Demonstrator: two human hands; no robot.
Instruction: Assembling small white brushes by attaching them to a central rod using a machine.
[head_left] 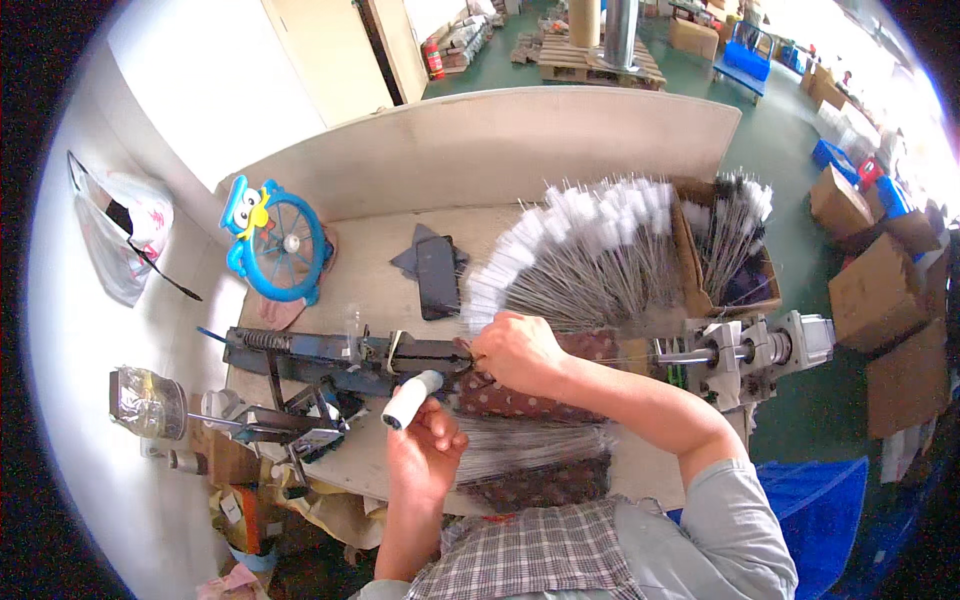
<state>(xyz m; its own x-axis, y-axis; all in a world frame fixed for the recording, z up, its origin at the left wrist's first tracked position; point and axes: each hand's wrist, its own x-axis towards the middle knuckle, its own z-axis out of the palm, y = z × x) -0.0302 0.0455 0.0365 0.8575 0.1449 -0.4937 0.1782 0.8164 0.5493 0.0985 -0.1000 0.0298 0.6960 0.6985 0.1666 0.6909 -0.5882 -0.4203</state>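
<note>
Right hand (pixel 520 352) at the end of a long dark metal bench fixture (pixel 430 354), left hand (pixel 425 455) just below it

The right hand is curled, knuckles up, its fingertips at the right end of the fixture; what they pinch, if anything, is hidden. The left hand is nearer the body, palm partly upward, its fingers bent. A short white cylinder with a dark end (pixel 412 400) is at those fingers, just below the fixture; I cannot tell whether it is gripped or worn on a finger. The 2 hands are near each other but apart.

Beyond the right hand, white-bristled brushes with thin metal stems (pixel 610 265) lie fanned out beside an open brown cardboard box (pixel 690 250) holding more brushes. To its right stands a grey metal machine with a horizontal spindle (pixel 790 345). A brown spotted cloth (pixel 500 397) lies under the right forearm, and a bundle of thin pale wires (pixel 530 445) lies nearer the body. Past the fixture, a dark rectangular phone (pixel 437 275) lies near a round blue toy-like fan (pixel 312 250)
</note>
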